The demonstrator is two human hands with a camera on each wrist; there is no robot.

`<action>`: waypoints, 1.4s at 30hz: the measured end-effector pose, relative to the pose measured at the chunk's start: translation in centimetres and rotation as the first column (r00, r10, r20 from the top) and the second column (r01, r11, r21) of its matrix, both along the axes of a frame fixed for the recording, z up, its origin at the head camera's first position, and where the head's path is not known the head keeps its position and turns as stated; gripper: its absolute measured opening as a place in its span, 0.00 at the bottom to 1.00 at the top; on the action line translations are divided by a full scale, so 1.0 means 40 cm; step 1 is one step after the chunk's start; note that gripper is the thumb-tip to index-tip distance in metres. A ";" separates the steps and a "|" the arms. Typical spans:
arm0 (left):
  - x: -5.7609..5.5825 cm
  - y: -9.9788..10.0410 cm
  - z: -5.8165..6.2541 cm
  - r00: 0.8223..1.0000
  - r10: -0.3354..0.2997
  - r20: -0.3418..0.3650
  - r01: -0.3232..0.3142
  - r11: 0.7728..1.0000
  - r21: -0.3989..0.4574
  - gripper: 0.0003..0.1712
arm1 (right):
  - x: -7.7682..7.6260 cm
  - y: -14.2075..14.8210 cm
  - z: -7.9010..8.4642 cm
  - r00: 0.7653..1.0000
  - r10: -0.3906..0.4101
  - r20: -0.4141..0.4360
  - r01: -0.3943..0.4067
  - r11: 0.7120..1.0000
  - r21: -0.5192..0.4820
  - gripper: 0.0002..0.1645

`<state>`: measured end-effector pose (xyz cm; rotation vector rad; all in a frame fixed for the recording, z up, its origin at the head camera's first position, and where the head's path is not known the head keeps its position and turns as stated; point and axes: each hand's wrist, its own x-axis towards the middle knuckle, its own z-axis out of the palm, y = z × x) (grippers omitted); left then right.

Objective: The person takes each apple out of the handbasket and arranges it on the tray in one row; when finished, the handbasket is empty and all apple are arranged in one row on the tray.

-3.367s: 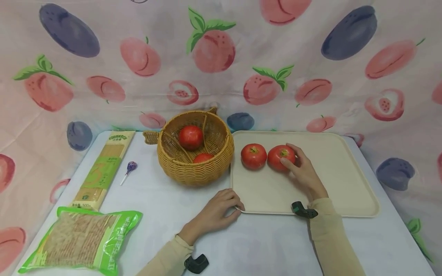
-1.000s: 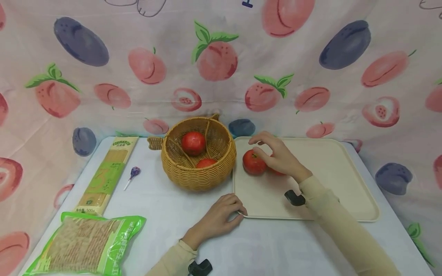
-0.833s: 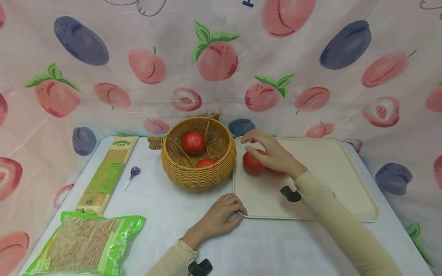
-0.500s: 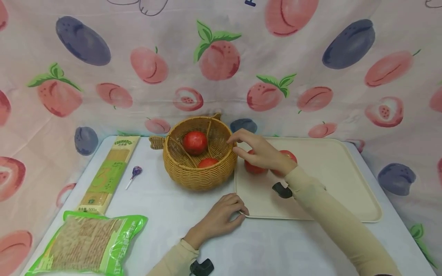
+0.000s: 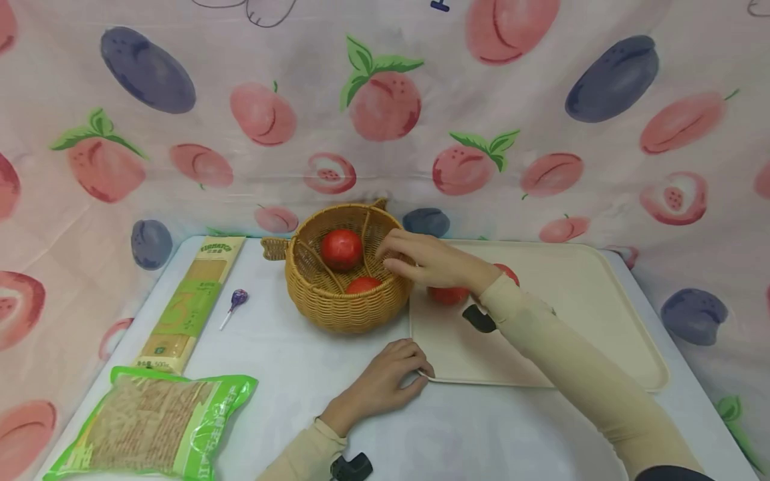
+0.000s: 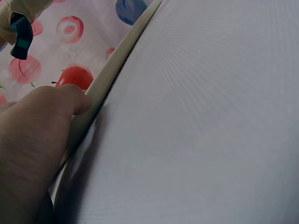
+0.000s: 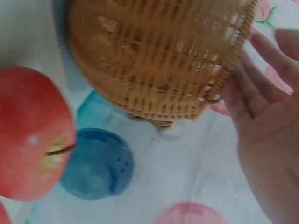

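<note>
A yellow-brown wicker basket [image 5: 345, 310] stands at the table's back, with two red fruits inside; one red fruit [image 5: 341, 250] sits further back, the other [image 5: 363, 286] is partly hidden by the rim. My right hand [image 5: 434, 262] reaches over the basket's right rim with loosely bent fingers and holds nothing; in the right wrist view its fingers lie beside the rim. Under that forearm, two apples rest on the beige tray [image 5: 577, 321]: a left apple [image 5: 448, 296] and a right apple [image 5: 508, 272], both partly covered. My left hand [image 5: 388, 374] grips the tray's near left corner.
At the left lie a pack of noodles [image 5: 188, 304], a lollipop [image 5: 238, 299] and a green-edged bag [image 5: 150, 427] of dry brownish food. A fruit-print cloth [image 5: 385, 153] hangs right behind the table.
My right hand has let go of the right apple on the tray and moved left across the apples to the basket's rim. The left hand stays at the tray corner.
</note>
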<state>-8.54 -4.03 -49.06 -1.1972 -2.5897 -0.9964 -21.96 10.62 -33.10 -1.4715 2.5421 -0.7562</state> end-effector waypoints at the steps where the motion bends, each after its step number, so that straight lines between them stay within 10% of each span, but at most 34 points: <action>1: 0.000 -0.001 0.001 1.000 0.002 0.001 -0.002 1.000 0.003 0.05 | -0.002 -0.006 0.006 1.000 0.007 0.004 -0.007 1.000 0.017 0.12; 26: -0.005 0.009 0.000 1.000 -0.019 -0.023 0.019 1.000 0.012 0.06 | -0.077 -0.137 0.032 0.977 -0.028 0.211 -0.091 0.843 0.531 0.26; 42: -0.001 -0.005 0.002 0.999 -0.009 -0.034 0.009 1.000 -0.012 0.05 | -0.102 -0.190 -0.007 0.949 -0.035 0.312 -0.176 0.763 0.622 0.30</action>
